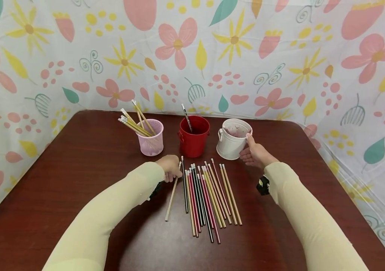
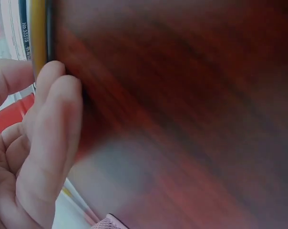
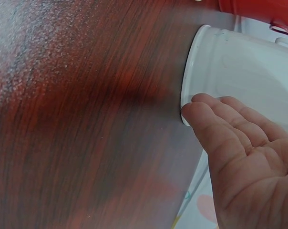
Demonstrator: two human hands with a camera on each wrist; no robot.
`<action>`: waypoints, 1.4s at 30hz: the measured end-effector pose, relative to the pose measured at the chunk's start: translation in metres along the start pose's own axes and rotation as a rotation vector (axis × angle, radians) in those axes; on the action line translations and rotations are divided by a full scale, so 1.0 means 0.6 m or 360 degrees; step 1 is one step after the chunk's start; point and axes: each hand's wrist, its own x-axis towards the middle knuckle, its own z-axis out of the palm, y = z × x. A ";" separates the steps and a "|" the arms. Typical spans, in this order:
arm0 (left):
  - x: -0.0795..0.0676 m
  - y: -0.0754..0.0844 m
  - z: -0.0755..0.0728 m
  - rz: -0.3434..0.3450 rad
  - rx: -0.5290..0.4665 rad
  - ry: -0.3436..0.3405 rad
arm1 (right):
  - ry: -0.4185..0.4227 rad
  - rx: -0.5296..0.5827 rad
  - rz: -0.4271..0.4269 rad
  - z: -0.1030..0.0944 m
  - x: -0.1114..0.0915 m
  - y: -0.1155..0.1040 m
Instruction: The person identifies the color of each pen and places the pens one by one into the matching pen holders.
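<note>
Left of the other pencils (image 1: 210, 207), the left hand (image 1: 170, 167) pinches a gold pencil (image 1: 172, 199); the right hand (image 1: 256, 153), fingers straight, touches the white bucket (image 1: 229, 146).

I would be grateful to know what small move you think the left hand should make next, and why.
Probably lift the gold pencil toward the pink mesh cup: the left hand pinches that pencil near its far end, and the nearby cup already holds other gold-coloured pencils.
</note>
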 end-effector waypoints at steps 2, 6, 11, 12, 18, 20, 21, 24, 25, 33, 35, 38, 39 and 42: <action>-0.004 0.001 -0.001 -0.0020 -0.0042 0.0024 | 0.0002 0.0004 0.0001 -0.001 0.000 0.002; -0.086 0.094 -0.048 -0.0196 0.0090 0.0108 | 0.0009 0.0022 -0.0002 -0.005 -0.001 0.003; -0.124 0.110 -0.067 -0.0048 -0.0289 0.0250 | 0.0008 0.0035 -0.0003 -0.006 -0.002 0.002; -0.128 0.110 -0.070 -0.0032 -0.0402 0.0274 | 0.0004 0.0037 -0.0003 -0.006 -0.002 0.002; -0.150 0.117 -0.106 0.0090 -0.0932 0.0409 | -0.0007 0.0056 -0.0005 -0.007 -0.002 0.004; -0.158 0.119 -0.121 0.0156 -0.1020 0.0481 | -0.0007 0.0057 -0.0011 -0.007 -0.002 0.005; -0.163 0.120 -0.129 0.0175 -0.1059 0.0518 | -0.0006 0.0056 -0.0014 -0.008 -0.002 0.006; -0.180 0.124 -0.156 0.0240 -0.1097 0.0650 | 0.0004 0.0054 -0.0017 -0.007 -0.001 0.007; -0.185 0.124 -0.166 0.0245 -0.1095 0.0692 | 0.0009 0.0051 -0.0013 -0.007 -0.001 0.007; -0.214 0.122 -0.222 0.0352 -0.1379 0.1064 | 0.0021 0.0046 -0.0003 -0.003 -0.001 0.005; -0.214 0.119 -0.225 0.0369 -0.1493 0.1253 | 0.0015 0.0045 0.0000 -0.002 -0.001 0.004; -0.210 0.113 -0.226 0.0383 -0.1593 0.1545 | 0.0013 0.0038 0.0000 0.001 -0.001 0.003; -0.207 0.111 -0.225 0.0394 -0.1609 0.1635 | 0.0010 0.0032 -0.0003 0.001 -0.002 0.002; -0.203 0.101 -0.225 0.0430 -0.1633 0.1863 | 0.0009 0.0025 -0.0007 0.004 -0.002 0.002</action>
